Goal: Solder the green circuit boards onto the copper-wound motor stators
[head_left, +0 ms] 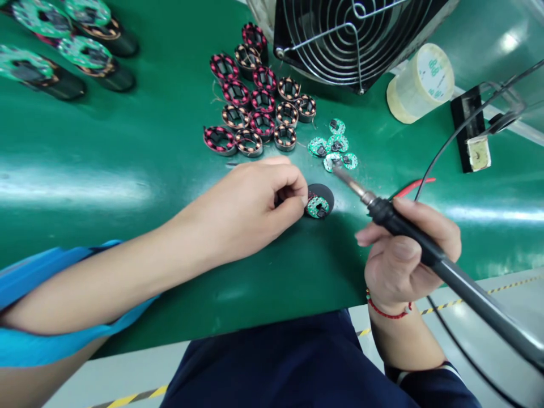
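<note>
My left hand (272,207) is closed, its thumb and forefinger pinching the near edge of a small motor stator topped with a round green circuit board (318,207). Dark red windings show beside the fingertips, and a black disc (326,192) sits behind the board. My right hand (408,255) grips a soldering iron (425,246) with a black handle. Its metal tip points up and left, over or close to several loose round green boards (338,143); contact cannot be made out. The iron's tip is apart from the board at my left hand.
Several stators with red or copper windings (261,99) stand in a cluster beyond my left hand. Board-topped motor parts (89,54) stand at upper left. A fan (352,34), a tape roll (420,82), a black stand with a sponge (471,133) and a red strip (414,186) are rightward. A black cable (446,141) crosses there.
</note>
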Tool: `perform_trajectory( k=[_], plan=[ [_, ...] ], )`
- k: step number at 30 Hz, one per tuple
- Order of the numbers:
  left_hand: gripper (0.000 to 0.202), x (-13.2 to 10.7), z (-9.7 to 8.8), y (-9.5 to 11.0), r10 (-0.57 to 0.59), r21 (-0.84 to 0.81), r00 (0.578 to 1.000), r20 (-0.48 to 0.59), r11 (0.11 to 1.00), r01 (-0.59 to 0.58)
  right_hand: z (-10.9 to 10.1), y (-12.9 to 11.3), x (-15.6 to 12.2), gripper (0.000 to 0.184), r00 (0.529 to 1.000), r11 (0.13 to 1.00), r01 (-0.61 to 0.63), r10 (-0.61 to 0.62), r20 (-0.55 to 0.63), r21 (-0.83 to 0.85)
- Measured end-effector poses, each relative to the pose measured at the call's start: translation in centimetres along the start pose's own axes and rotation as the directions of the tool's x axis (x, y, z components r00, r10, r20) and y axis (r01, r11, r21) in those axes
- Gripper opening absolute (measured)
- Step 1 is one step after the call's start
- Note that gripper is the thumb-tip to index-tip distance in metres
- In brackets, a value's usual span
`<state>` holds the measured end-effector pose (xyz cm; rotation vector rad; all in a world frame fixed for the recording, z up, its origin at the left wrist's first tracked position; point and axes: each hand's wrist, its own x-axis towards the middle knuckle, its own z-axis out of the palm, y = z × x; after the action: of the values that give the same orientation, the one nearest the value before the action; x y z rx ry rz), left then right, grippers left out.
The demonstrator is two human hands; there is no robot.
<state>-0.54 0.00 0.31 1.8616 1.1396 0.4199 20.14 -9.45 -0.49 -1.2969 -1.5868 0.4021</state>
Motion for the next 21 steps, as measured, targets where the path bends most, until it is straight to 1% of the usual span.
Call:
perform_trajectory(
  k=[1,2,3,4,6,8,10,12,15,16,18,19,21],
  plan=[
    [0.018,0.0,0.0,0.0,-0.006,0.003,1.0,0.002,1.0,0.006,0.4,-0.1,0.3,0.035,0.999,1.0,-0.002,0.004,-0.054,0.03],
    [0.018,0.0,0.0,0.0,-0.01,0.006,1.0,0.006,1.0,0.01,0.8,-0.1,0.6,0.035,0.998,0.999,0.001,0.002,-0.07,0.043],
    [0.018,0.0,0.1,0.0,-0.009,0.008,1.0,0.008,1.0,0.009,1.1,-0.1,0.8,0.035,0.999,0.999,-0.003,0.004,-0.042,0.037],
    [0.018,0.1,0.2,0.0,-0.007,0.009,1.0,0.006,1.0,0.007,1.4,0.0,0.9,0.037,1.0,1.0,-0.009,0.008,0.028,0.011],
    [0.018,0.1,0.3,0.1,0.009,0.004,1.0,-0.007,1.0,-0.009,1.7,0.4,0.9,0.043,0.987,0.998,0.021,-0.012,0.162,-0.058],
    [0.017,0.2,0.4,0.0,0.026,-0.008,1.0,-0.016,1.0,-0.026,1.8,0.7,0.9,0.051,0.969,0.99,0.067,-0.036,0.244,-0.121],
    [0.017,0.2,0.3,-0.2,0.046,-0.026,0.999,-0.01,0.999,-0.046,2.0,0.9,0.9,0.055,0.958,0.98,0.101,-0.05,0.283,-0.169],
    [0.017,0.2,0.0,-0.5,0.065,-0.061,0.998,0.002,0.996,-0.064,2.1,0.9,1.0,0.053,0.954,0.971,0.129,-0.066,0.291,-0.201],
    [0.016,0.2,-0.1,-1.0,0.108,-0.111,0.994,0.026,0.988,-0.104,2.1,0.8,1.1,0.051,0.961,0.959,0.187,-0.133,0.244,-0.211],
    [0.021,0.1,0.1,-1.2,0.135,-0.101,0.99,0.046,0.986,-0.13,2.0,0.8,1.1,0.052,0.961,0.957,0.205,-0.157,0.228,-0.207],
    [0.031,0.1,0.6,-1.3,0.201,-0.026,0.975,0.089,0.979,-0.2,1.7,0.9,1.2,0.053,0.959,0.957,0.227,-0.187,0.213,-0.18],
    [0.03,0.1,1.0,-1.3,0.226,0.029,0.969,0.097,0.973,-0.229,1.5,1.0,1.2,0.053,0.958,0.96,0.23,-0.195,0.211,-0.157],
    [0.02,0.2,1.8,-1.2,0.244,0.12,0.967,0.076,0.96,-0.252,1.2,1.2,1.1,0.051,0.961,0.972,0.21,-0.186,0.205,-0.103]
  ],
)
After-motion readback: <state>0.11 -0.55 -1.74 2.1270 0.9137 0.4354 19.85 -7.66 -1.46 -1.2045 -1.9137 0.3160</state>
